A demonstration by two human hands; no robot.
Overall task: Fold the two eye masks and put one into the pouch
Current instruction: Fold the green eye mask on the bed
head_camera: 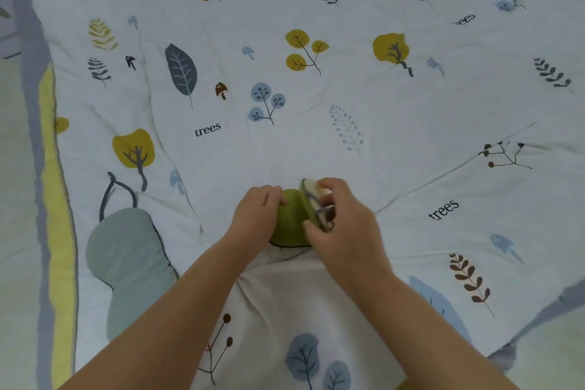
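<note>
A green eye mask (289, 225) lies folded on the patterned bedspread, low in the middle of the head view. My left hand (258, 215) presses down on its left side. My right hand (343, 218) grips its right edge, where the pale inner face and a dark strap show between the fingers. A second eye mask (129, 266), pale teal with a dark strap loop, lies flat at the lower left, apart from both hands. No pouch is visible.
The bedspread (316, 136), printed with leaves, trees and mushrooms, fills most of the view. Its yellow and grey border (58, 231) runs down the left side, with floor beyond. Another edge shows at the lower right.
</note>
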